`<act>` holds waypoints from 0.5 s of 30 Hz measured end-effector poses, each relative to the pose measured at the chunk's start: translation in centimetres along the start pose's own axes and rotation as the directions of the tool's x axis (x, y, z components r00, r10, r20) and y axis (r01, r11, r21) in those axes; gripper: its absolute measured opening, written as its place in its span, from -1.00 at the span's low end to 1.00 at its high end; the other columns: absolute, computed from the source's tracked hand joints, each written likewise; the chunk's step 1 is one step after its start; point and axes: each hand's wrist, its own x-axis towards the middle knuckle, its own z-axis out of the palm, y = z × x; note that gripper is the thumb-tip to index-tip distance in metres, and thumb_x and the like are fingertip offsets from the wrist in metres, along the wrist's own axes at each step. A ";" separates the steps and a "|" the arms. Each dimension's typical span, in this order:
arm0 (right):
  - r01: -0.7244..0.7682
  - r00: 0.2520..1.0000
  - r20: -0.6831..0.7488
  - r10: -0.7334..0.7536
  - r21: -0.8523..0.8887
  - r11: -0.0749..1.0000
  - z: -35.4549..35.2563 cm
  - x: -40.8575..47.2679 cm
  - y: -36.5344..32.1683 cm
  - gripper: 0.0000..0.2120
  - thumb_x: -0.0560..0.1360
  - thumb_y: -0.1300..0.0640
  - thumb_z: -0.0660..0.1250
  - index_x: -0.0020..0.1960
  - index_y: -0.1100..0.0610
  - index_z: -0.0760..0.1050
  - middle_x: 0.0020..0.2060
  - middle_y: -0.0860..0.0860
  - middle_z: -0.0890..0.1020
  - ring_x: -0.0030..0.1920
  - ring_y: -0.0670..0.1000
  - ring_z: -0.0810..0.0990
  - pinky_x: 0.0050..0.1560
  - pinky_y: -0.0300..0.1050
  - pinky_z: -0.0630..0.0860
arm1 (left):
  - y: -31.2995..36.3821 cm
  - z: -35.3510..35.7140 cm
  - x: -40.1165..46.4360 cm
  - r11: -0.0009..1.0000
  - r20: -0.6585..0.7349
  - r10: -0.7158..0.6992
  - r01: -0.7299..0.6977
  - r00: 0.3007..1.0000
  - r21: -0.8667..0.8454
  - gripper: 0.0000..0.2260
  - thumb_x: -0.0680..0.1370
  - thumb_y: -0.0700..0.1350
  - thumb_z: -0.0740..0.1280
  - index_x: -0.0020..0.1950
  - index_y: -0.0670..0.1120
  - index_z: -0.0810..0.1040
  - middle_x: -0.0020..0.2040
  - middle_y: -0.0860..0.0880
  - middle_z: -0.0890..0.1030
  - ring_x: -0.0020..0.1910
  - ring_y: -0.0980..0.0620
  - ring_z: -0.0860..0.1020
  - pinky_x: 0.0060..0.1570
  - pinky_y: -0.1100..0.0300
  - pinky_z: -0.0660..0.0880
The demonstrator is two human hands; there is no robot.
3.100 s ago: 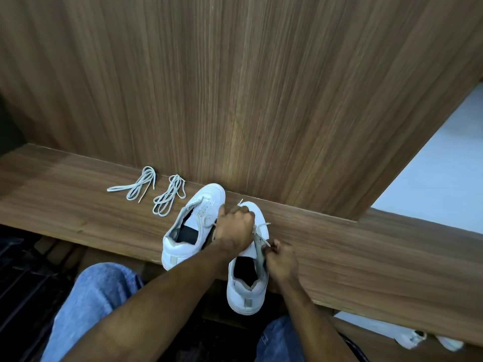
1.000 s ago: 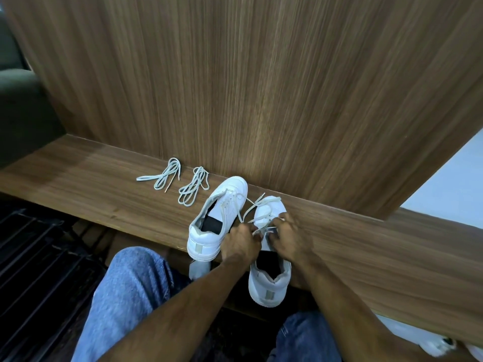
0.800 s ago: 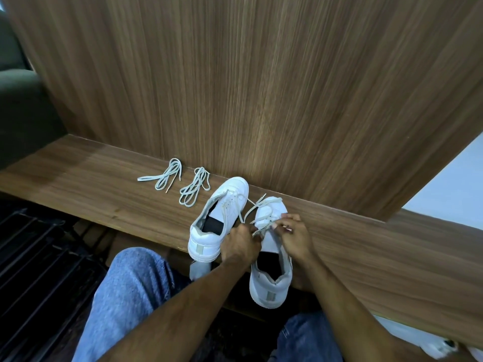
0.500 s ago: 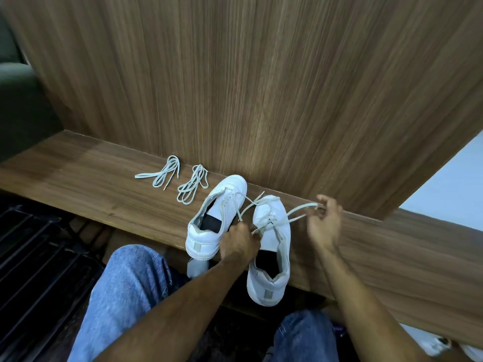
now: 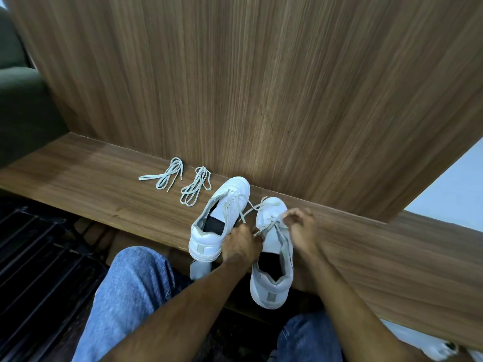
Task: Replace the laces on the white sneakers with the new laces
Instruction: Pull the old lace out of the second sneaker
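Two white sneakers sit side by side on our wooden table (image 5: 104, 184), toes toward the wood-panelled wall (image 5: 261, 87) and heels overhanging the near edge, which puts the eyelets within easy reach. We work on the right sneaker (image 5: 271, 257), whose old lace (image 5: 249, 206) is slack across the tongue, one loose end trailing toward the left sneaker (image 5: 222, 220). Our left hand (image 5: 241, 248) is curled at the inner side of the tongue and seems to pinch a strand there, most likely to steady the shoe and hold the lace taut. Our right hand (image 5: 300, 226) is curled over the upper eyelets with its fingertips closed on a lace strand, a hold that suits drawing it out of a hole. We judge the unlacing to be under way on this shoe only; the left sneaker looks fully laced. Both new laces (image 5: 196, 190) lie in loose bundles on the table to the left of the shoes, well apart from our hands and beside the wall, parked out of the way until the eyelets are free. Much is hard to read: our hands cover the eyelet rows, so we cannot tell how many crossings remain threaded, and the right hand is blurred, so exactly which strand it holds is uncertain. Our knees in blue jeans (image 5: 130, 288) fill the foreground, and another white shoe (image 5: 431, 347) is cut off at the lower right corner.
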 end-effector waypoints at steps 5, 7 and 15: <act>0.071 0.873 -0.464 0.149 0.424 0.903 -4.7 2.1 -2.1 -0.92 0.28 0.09 0.28 -0.36 0.01 0.53 -0.28 0.09 0.54 -0.17 0.08 0.46 -0.06 0.02 0.36 | 0.3 -0.1 -0.1 0.999 -0.018 0.008 -0.007 1.000 0.034 -0.72 0.52 0.09 0.30 0.11 -0.04 0.61 0.08 -0.15 0.63 0.10 -0.20 0.57 0.05 0.02 0.51; 0.059 0.853 -0.520 0.053 0.197 0.979 -5.4 2.1 -2.4 -0.90 0.33 0.16 0.28 -0.19 0.08 0.55 -0.13 0.15 0.54 -0.10 0.10 0.49 0.01 0.00 0.41 | 0.4 -0.2 -0.2 0.999 -0.016 0.010 -0.009 1.000 0.042 -0.73 0.53 0.08 0.29 0.10 -0.06 0.61 0.08 -0.16 0.63 0.10 -0.21 0.57 0.04 0.02 0.51; 0.249 0.955 0.295 -0.043 -0.710 0.658 -0.3 -1.2 1.0 -0.68 0.53 -0.03 0.24 0.24 0.02 0.50 0.29 0.03 0.42 0.37 0.10 0.34 0.31 0.01 0.30 | 0.5 -0.4 -0.3 0.998 0.000 0.006 -0.006 1.000 0.064 -0.71 0.53 0.10 0.29 0.09 -0.07 0.60 0.08 -0.16 0.63 0.10 -0.20 0.58 0.03 0.04 0.51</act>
